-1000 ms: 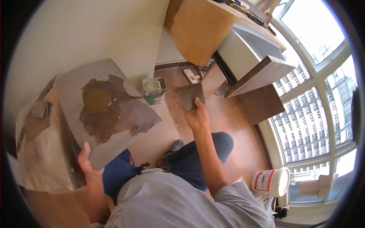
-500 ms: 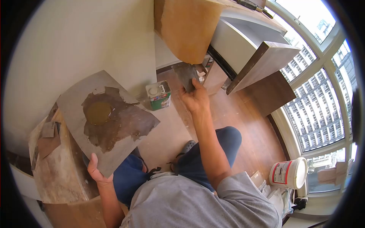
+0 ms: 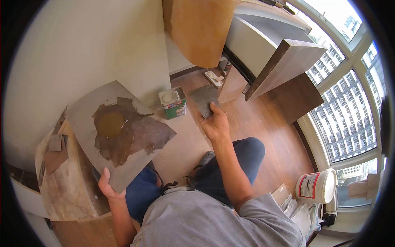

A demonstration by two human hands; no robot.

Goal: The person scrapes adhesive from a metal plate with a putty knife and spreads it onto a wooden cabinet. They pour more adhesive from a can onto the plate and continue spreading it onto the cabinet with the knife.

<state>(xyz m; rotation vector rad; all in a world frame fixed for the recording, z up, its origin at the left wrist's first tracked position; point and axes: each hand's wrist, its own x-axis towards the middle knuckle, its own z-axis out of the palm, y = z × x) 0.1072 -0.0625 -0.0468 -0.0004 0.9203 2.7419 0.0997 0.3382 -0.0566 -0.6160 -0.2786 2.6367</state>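
My left hand (image 3: 111, 186) grips the lower edge of a large grey sheet (image 3: 144, 166), thumb on top. Across that sheet spreads a dark, wet-looking patch with a round pool of brownish liquid (image 3: 110, 124). In my right hand (image 3: 215, 124) is a small dark grey rectangular piece (image 3: 204, 99), pinched with the thumb over its face. It is held in the air above the floor. Between the sheet and the piece stands an open green and white tin (image 3: 174, 105). Ahead is a curved panel (image 3: 200, 33) with an amber, shiny coating.
An open drawer (image 3: 252, 35) juts out on the right, its front (image 3: 288, 64) angled toward me. A brown board (image 3: 294, 98) lies beneath it. A white bucket (image 3: 314, 186) is at the lower right by the windows. At left, scraps (image 3: 56, 158) rest on a worn curved panel (image 3: 68, 191).
My right hand has drawn the small grey piece back and down, away from the bottom of the coated panel. The large sheet stays in my left hand, nearly still.
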